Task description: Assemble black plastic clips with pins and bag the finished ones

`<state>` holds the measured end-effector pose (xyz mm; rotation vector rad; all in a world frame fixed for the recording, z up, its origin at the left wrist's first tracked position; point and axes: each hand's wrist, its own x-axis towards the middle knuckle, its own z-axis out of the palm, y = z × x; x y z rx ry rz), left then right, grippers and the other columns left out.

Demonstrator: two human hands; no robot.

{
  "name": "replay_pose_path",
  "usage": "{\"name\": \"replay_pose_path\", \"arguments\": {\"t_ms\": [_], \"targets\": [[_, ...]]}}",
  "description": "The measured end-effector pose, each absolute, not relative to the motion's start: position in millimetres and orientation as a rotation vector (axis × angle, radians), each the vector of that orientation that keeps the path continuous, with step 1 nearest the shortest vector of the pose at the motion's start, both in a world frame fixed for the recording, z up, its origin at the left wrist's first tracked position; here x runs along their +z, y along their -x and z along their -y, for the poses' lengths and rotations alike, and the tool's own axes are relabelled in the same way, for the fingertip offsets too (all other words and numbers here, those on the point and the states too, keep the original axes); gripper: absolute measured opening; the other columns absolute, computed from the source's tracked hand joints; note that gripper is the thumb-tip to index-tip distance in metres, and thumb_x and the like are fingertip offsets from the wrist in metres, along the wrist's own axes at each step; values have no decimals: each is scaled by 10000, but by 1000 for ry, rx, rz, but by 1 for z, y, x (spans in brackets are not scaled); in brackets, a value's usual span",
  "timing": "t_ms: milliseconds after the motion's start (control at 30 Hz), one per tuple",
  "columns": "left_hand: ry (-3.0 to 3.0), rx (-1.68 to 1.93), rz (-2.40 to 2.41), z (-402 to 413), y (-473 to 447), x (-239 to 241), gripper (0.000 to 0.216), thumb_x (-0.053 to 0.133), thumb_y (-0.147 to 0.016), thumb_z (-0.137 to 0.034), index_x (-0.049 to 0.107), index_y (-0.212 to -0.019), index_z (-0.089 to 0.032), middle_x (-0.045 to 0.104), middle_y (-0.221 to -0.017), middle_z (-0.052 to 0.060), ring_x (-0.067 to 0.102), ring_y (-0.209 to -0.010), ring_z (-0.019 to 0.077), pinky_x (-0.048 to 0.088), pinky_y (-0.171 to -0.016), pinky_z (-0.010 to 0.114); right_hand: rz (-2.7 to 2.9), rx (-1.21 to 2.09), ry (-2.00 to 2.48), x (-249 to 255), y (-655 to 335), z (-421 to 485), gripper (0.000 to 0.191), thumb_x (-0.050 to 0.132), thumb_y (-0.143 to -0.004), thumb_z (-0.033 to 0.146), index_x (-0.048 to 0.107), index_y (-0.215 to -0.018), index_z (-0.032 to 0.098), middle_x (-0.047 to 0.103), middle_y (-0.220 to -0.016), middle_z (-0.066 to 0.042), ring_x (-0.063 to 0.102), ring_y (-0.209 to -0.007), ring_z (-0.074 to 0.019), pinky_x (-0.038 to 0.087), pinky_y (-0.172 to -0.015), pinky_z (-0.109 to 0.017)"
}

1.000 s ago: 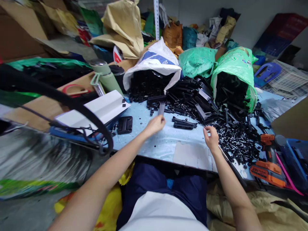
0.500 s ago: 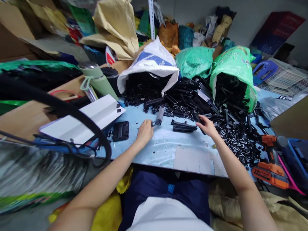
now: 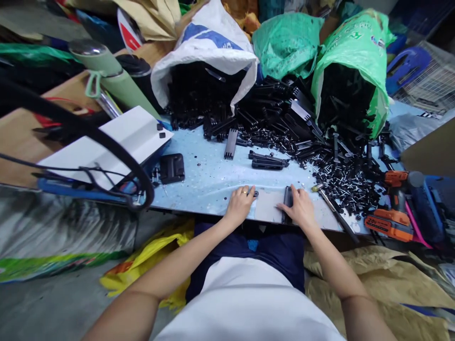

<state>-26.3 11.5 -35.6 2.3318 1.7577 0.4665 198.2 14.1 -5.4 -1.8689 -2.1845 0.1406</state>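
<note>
My left hand (image 3: 241, 204) rests at the near edge of the pale blue table (image 3: 206, 182), fingers curled around a small black part (image 3: 255, 193) at their tips. My right hand (image 3: 300, 208) lies just to the right, fingers closed over a black plastic strip (image 3: 287, 202) standing on edge. Both hands flank a grey pad (image 3: 267, 210) on the table edge. A black comb-like piece (image 3: 230, 143) and a pair of long black bars (image 3: 267, 161) lie farther back, apart from both hands.
A heap of black plastic parts (image 3: 280, 123) spills from a white sack (image 3: 209, 42) and a green sack (image 3: 355, 52). Black screws (image 3: 350, 187) and an orange drill (image 3: 391, 220) lie right. Left are a white board (image 3: 110, 142), a black plate (image 3: 172, 168), a green flask (image 3: 113, 78) and a black hose (image 3: 106, 142).
Both hands have drawn back from the pile to the near table edge. The right hand has brought a black strip along, and the left a small black part. The camera tilted down.
</note>
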Motion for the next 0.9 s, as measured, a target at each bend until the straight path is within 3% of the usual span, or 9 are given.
{"name": "replay_pose_path", "arguments": {"t_ms": [100,167,300,367,467,633,833,900], "targets": [[-2316,596,-1660,-6,26,-36,244,388,-880,-175,578,-1030,-144,621,-894,125,575,-874,238,459,-754,351,2071,361,1769,-14,-188,-13,414,490,-836,401,536,-1194,200,580,-906,-108,558,-874,-241,471,-763,-366],[-2210,730,-1624,-2,24,-29,286,354,-901,-220,550,-1098,-154,617,-901,104,587,-842,216,470,-738,328,1940,611,1584,-14,-181,-13,377,409,-877,389,537,-1189,222,587,-940,-84,580,-837,-195,487,-750,-333],[-1906,943,-1420,-1,9,-8,364,319,-921,-293,498,-1227,-210,602,-964,59,599,-757,152,479,-718,283,1533,1207,1334,-6,-164,-11,495,373,-874,484,455,-1280,213,599,-768,-22,563,-564,-125,490,-499,-254],[-1775,998,-1308,-3,0,0,362,348,-913,-307,525,-1213,-210,601,-915,41,581,-656,121,481,-676,265,1423,1377,1245,-1,-157,-10,549,405,-850,521,423,-1312,225,591,-729,1,543,-517,-108,480,-456,-238],[-1709,1082,-1293,-5,-6,5,354,421,-881,-307,570,-1174,-177,601,-884,55,589,-741,147,480,-714,276,1505,1330,1189,8,-159,-11,554,479,-813,524,459,-1293,250,604,-810,-4,536,-543,-96,494,-484,-239],[-1795,1070,-1272,-4,6,6,334,462,-855,-279,601,-1142,-181,602,-847,58,582,-816,167,476,-750,282,1989,968,1084,27,-179,-16,480,599,-767,441,572,-1197,230,624,-849,-26,566,-749,-140,512,-710,-292],[-1848,1230,-1118,-3,10,19,339,447,-874,-297,588,-1155,-170,626,-884,70,585,-820,167,486,-750,290,1874,1078,1112,30,-172,-17,526,487,-845,445,402,-1339,286,591,-1098,-47,540,-573,-76,517,-510,-232],[-1874,1268,-1111,-2,8,23,331,447,-876,-291,593,-1149,-173,623,-865,65,587,-801,161,490,-733,280,1936,1022,1085,30,-171,-19,542,497,-843,450,402,-1342,262,598,-1086,-60,569,-630,-95,532,-584,-253]]}}
